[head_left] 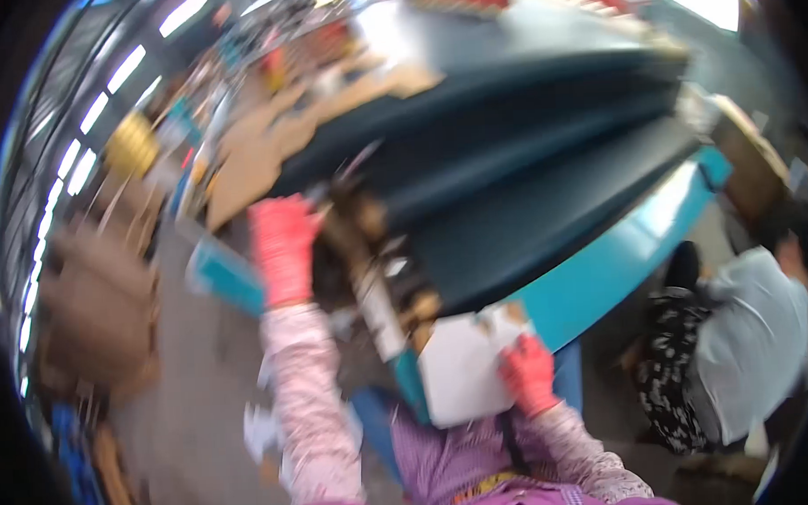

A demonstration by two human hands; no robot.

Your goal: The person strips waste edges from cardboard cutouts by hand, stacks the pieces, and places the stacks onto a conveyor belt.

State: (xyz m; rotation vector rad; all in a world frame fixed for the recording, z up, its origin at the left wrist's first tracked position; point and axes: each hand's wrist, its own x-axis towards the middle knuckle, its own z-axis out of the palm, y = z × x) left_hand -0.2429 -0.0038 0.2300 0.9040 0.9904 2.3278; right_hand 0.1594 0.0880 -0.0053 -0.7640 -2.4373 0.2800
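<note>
White card (462,375) sits just above the person's lap, at the near end of a dark belt (545,221). The pink-gloved right hand (528,375) touches its right side; whether the fingers clamp it cannot be told. The left hand (284,243) extends beyond, grip blurred past telling.

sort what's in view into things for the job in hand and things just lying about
Likely in the job: white piece, touched by the right hand; dark surface with teal edge.

Seemingly lying about: white scraps, low left; blurred brown pile, far left.
</note>
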